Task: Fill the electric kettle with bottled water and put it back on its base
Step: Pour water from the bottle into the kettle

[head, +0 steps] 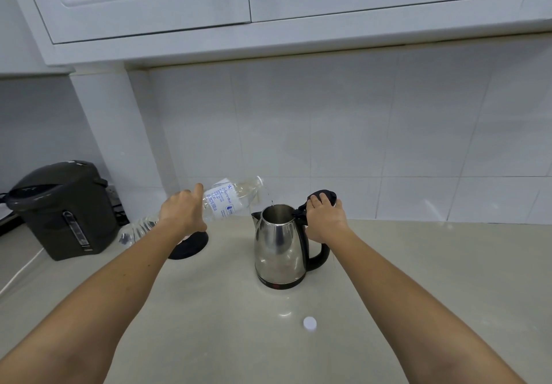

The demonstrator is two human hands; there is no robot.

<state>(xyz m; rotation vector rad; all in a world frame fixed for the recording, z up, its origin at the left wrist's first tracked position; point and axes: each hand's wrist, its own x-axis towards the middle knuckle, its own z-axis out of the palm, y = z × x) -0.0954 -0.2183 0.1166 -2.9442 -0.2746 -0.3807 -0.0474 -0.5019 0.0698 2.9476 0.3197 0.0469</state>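
A steel electric kettle (279, 249) with a black handle stands on the beige counter, off its base. Its black lid (324, 197) is swung up and back, held there by my right hand (324, 219). My left hand (183, 212) grips a clear plastic water bottle (230, 200) with a white and blue label, tipped nearly level. A thin stream of water runs from the bottle mouth into the kettle opening. The round black base (191, 244) lies left of the kettle, partly hidden behind my left forearm. The white bottle cap (309, 322) lies on the counter in front of the kettle.
A dark grey hot-water dispenser (64, 209) stands at the far left against the wall, with a white cord (18, 273) running beside it. White wall cabinets (268, 10) hang overhead. The tiled wall is close behind the kettle.
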